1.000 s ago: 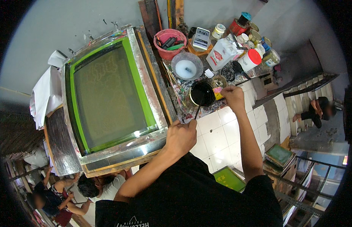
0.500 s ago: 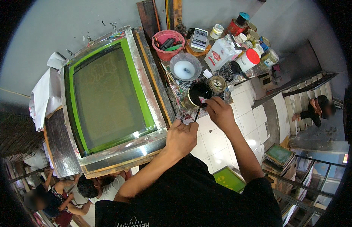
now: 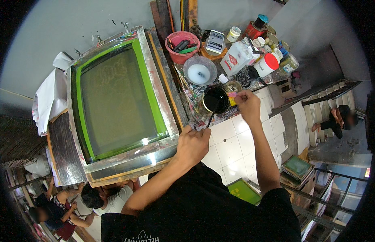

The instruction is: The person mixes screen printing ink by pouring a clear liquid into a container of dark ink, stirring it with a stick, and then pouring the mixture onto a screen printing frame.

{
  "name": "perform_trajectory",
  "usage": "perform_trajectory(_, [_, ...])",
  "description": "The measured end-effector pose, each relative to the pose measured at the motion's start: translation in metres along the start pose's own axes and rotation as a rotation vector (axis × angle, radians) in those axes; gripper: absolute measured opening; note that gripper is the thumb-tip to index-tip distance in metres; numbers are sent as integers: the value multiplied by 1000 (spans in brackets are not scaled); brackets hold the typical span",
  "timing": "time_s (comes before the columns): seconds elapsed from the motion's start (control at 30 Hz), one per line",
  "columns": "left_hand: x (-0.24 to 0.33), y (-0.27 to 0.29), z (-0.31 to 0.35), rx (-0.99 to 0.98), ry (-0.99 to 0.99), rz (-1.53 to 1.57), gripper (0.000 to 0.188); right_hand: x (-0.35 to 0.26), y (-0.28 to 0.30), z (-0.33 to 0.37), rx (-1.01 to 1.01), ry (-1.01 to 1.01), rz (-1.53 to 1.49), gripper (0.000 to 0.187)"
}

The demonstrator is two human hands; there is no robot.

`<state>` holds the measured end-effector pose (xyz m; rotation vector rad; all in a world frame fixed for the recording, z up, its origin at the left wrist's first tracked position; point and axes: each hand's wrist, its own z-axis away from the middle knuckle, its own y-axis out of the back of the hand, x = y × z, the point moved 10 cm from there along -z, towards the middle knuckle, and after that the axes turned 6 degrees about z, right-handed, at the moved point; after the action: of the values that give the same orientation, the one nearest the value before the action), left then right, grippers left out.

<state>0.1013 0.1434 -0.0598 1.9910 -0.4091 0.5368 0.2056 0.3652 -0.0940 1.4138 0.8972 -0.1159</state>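
My left hand (image 3: pixel 192 145) is closed around a thin dark stick (image 3: pixel 211 120), whose far end reaches the near rim of a can of black ink (image 3: pixel 215 101). To the right of that can, my right hand (image 3: pixel 248 105) pinches a small yellow and pink piece (image 3: pixel 232 99); what kind of thing it is I cannot make out. Just behind this piece stands a small container (image 3: pixel 233 86) with bits in it. On the left lies a screen printing frame (image 3: pixel 115 101) with a green border around its mesh; neither hand touches it.
Behind the ink are a bowl of whitish liquid (image 3: pixel 198 74), a pink tub of tools (image 3: pixel 171 55), a phone (image 3: pixel 215 41), a white jug (image 3: pixel 235 60) and several jars and cans (image 3: pixel 267 64). Other people sit at lower left (image 3: pixel 115 201) and far right (image 3: pixel 336 121).
My right hand has moved right, from over the ink can to beside it, carrying the small piece, which now shows yellow. My left hand keeps its grip on the stick.
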Motion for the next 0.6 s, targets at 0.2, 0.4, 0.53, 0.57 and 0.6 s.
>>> perform_trajectory(0.2, [6,3,-7,39,-54,-17,13,-90,-13,80,61,660,221,20])
perform_trajectory(0.4, [13,9,-3,71,-115,-39,12,-59,-14,42,45,548,169,17])
perform_trajectory(0.53, [12,10,-1,66,-114,-48,10,3,-15,0,-1,98,-17,11])
perform_trajectory(0.57, [12,9,-1,37,-105,-45,7,12,-14,-5,8,84,20,11])
perform_trajectory(0.6, [11,9,0,9,-96,-42,5,20,-13,-8,18,70,57,11])
